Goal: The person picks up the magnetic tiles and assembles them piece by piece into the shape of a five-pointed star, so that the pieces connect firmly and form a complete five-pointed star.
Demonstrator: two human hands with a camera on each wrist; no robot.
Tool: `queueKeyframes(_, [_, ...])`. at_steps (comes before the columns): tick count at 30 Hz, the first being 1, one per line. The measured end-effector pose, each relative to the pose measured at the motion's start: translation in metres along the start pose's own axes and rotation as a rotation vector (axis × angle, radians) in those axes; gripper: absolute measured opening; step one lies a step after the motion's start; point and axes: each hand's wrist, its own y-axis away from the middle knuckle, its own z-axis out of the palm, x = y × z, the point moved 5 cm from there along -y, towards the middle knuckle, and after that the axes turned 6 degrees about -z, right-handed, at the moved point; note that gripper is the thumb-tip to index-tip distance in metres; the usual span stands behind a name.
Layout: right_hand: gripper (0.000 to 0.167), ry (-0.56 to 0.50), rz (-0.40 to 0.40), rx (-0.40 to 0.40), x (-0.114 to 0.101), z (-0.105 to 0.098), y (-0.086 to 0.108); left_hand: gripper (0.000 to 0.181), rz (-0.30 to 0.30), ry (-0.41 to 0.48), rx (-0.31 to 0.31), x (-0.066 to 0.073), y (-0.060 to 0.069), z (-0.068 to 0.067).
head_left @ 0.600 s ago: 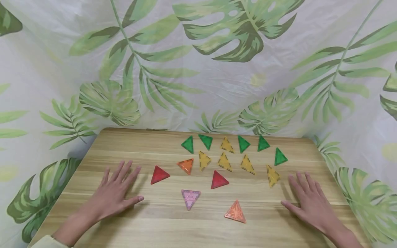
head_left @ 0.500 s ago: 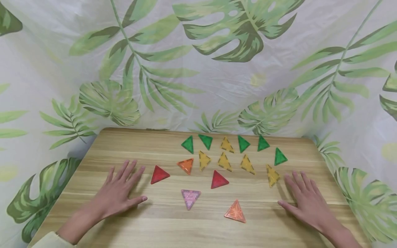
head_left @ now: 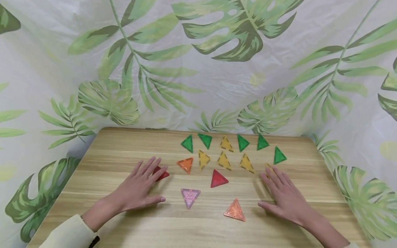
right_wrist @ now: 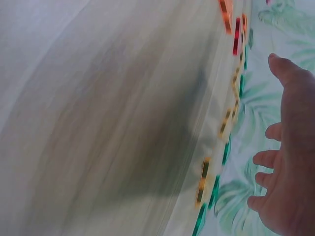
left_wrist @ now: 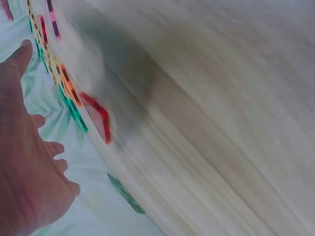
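My left hand (head_left: 139, 187) hovers palm down over the left of the table, fingers spread. Its fingers partly cover a red triangular magnetic tile (head_left: 162, 174), and the left wrist view shows a gap between the hand and that red tile (left_wrist: 100, 115). On the right, my right hand (head_left: 288, 199) is also held above the wood, fingers extended, holding nothing. It hides most of a yellow triangular tile (head_left: 268, 166). Between the hands lie another red tile (head_left: 219, 178), a pink-purple tile (head_left: 190, 197) and a pale orange tile (head_left: 235, 210).
Toward the back lie several green triangles (head_left: 262, 143), several yellow ones (head_left: 224, 161) and one orange triangle (head_left: 185, 165). All rest on a wooden table (head_left: 130, 144). Behind its far edge hangs a leaf-patterned cloth (head_left: 217, 89).
Both hands have moved inward, the left to the right and the right to the left. They now cover parts of a red and a yellow tile. The tiles lie as before.
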Motion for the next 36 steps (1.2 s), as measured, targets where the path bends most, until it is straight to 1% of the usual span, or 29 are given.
queueKeyframes(2, [0.097,0.000,-0.038,0.012,-0.007,0.002,-0.006,0.101,0.040,-0.007,-0.003,0.008,-0.004,0.002])
queueKeyframes(6, [0.097,-0.033,-0.088,0.022,-0.019,0.009,-0.015,0.103,0.120,-0.001,-0.018,0.024,-0.011,0.007])
queueKeyframes(9, [0.096,-0.077,-0.106,0.015,-0.028,0.014,-0.020,0.104,0.169,0.029,-0.030,0.034,-0.016,0.010])
queueKeyframes(12, [0.097,-0.126,-0.110,-0.012,-0.037,0.019,-0.023,0.103,0.203,0.069,-0.050,0.044,-0.021,0.015])
queueKeyframes(16, [0.098,-0.171,-0.091,-0.051,-0.047,0.025,-0.025,0.099,0.205,0.128,-0.119,0.055,-0.027,0.022])
queueKeyframes(18, [0.098,-0.188,-0.085,-0.056,-0.050,0.028,-0.026,0.097,0.202,0.148,-0.147,0.060,-0.030,0.026])
queueKeyframes(22, [0.094,-0.230,-0.091,-0.039,-0.056,0.032,-0.025,0.091,0.210,0.175,-0.171,0.068,-0.033,0.033])
queueKeyframes(25, [0.090,-0.257,-0.108,-0.007,-0.059,0.035,-0.025,0.088,0.211,0.189,-0.188,0.071,-0.034,0.037])
queueKeyframes(30, [0.083,-0.297,-0.129,0.040,-0.061,0.038,-0.027,0.083,0.207,0.204,-0.190,0.074,-0.036,0.039])
queueKeyframes(36, [0.067,-0.351,-0.143,0.049,-0.063,0.043,-0.027,0.072,0.219,0.227,-0.162,0.077,-0.040,0.041])
